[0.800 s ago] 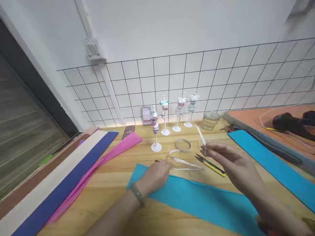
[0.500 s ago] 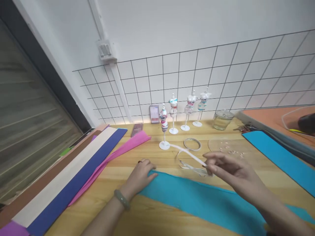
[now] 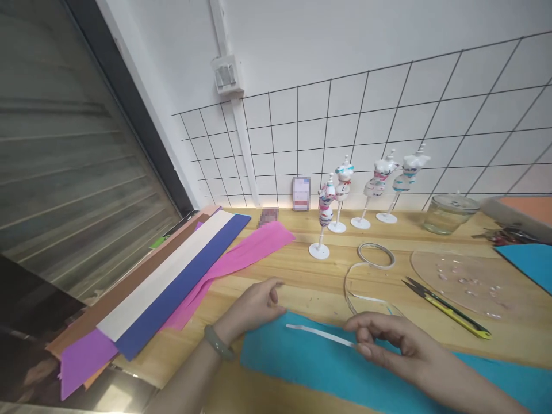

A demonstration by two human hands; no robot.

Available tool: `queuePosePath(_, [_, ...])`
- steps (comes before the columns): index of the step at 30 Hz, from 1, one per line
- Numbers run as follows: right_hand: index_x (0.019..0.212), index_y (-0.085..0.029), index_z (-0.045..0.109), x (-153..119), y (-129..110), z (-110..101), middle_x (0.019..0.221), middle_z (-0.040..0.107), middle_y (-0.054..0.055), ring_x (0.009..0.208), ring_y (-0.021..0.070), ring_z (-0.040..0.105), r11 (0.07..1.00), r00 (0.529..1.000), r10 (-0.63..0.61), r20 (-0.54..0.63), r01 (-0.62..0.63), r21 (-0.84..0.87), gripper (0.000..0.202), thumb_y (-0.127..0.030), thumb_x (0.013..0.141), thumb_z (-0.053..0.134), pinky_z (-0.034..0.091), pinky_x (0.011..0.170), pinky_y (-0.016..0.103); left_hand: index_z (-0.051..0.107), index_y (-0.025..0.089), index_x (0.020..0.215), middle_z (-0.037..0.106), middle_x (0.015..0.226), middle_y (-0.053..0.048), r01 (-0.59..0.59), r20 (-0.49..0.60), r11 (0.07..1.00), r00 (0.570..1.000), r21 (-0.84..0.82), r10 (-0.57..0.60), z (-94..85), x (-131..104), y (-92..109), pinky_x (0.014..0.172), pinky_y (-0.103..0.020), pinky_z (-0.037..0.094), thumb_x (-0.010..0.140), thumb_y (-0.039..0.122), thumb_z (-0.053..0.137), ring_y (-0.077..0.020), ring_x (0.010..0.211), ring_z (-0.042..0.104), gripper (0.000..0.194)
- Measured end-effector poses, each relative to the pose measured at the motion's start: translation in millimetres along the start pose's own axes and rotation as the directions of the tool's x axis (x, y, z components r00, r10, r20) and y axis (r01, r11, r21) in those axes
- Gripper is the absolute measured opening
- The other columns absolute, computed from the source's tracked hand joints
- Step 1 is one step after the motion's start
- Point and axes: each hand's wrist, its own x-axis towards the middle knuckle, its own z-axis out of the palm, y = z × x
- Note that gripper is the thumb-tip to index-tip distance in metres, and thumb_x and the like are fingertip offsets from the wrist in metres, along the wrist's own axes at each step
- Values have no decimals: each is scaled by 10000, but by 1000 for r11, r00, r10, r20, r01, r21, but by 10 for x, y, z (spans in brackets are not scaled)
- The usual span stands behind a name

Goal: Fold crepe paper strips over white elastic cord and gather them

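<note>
My right hand point(image 3: 388, 348) pinches a narrow white strip of tape point(image 3: 321, 333) between thumb and fingertips. Its free end points left above a long teal crepe paper strip point(image 3: 297, 359). My left hand point(image 3: 256, 305), with a bracelet on the wrist, is at the paper's upper left corner. Its thumb and index finger are apart, with nothing visible between them, and the other fingers are curled. Behind my right hand lies a tape roll point(image 3: 376, 256), and a thin loose strip curls on the table below it.
A yellow-and-black cutter or scissors point(image 3: 448, 310) lies right, beside a clear plate point(image 3: 431, 270) with small beads. Several mini mannequins point(image 3: 326, 210) and a lidded glass jar point(image 3: 449, 215) stand behind. Pink paper point(image 3: 254, 247) and coloured sheets point(image 3: 172, 287) lie left.
The view has swung right, bringing the yellow-and-black tool into sight. The tape's free end has come away from near the front mannequin's base to above the teal paper. My left fingers have lifted and curled.
</note>
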Motion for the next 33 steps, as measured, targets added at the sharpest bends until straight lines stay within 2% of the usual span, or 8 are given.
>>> queuePosePath(4, [942,-252,639,38,104,37,738,575,3,730,155,541,997,996,-1,-91,8,81,305,-473,743,571,459,662,244,555,184,941,573,929,-60,-178,-193,941,952,290,239,61,-137,-8,819,-368,379,777,273,536,-213,935,491,188])
queuePosePath(7, [907,-224,649,71,141,24,669,544,-1,644,142,514,985,980,-17,-199,51,167,311,-466,720,595,447,584,240,576,186,913,605,930,-62,-334,-46,887,929,317,366,164,-341,26,851,-371,382,820,323,497,-210,961,504,184])
queuePosePath(10, [917,-212,642,100,169,-24,656,539,0,594,131,498,971,982,-40,-187,82,223,294,-441,743,580,444,556,245,491,245,1172,492,1265,-53,-418,149,856,908,304,391,262,-511,67,989,-402,301,820,455,473,-237,1221,353,410])
queuePosePath(13, [902,-219,638,107,196,-75,671,548,-1,604,127,508,969,982,-44,-186,87,232,259,-422,751,582,451,580,240,336,289,1311,287,1419,-33,-408,230,854,909,322,348,339,-521,87,1052,-464,189,844,529,357,-247,1321,170,525])
queuePosePath(16, [903,-230,642,82,213,-105,691,573,4,637,134,532,971,981,-40,-192,84,226,250,-414,738,601,462,607,233,257,295,1349,204,1448,-36,-396,235,856,914,333,332,406,-390,120,1062,-501,123,850,553,298,-254,1335,92,563])
queuePosePath(24, [798,-224,671,-54,69,-16,701,615,22,682,167,562,974,944,-23,-330,95,205,255,-441,667,645,475,598,242,299,274,1338,236,1436,-76,-426,223,865,900,264,375,465,-120,281,1066,-502,100,805,599,351,-267,1334,83,626])
queuePosePath(29, [735,-238,665,-116,113,-212,699,625,23,626,160,570,973,913,-29,-406,119,198,205,-411,628,683,502,561,236,382,258,1297,261,1425,-92,-389,182,891,918,234,353,298,-286,214,1059,-513,145,759,546,503,-284,1330,105,622])
queuePosePath(33, [731,-253,664,-206,203,-408,625,591,9,532,137,546,968,858,-105,-503,204,147,203,-431,632,668,487,474,199,529,251,1170,362,1377,-73,-314,98,927,949,207,300,259,-519,96,1038,-480,240,801,402,525,-269,1307,205,400])
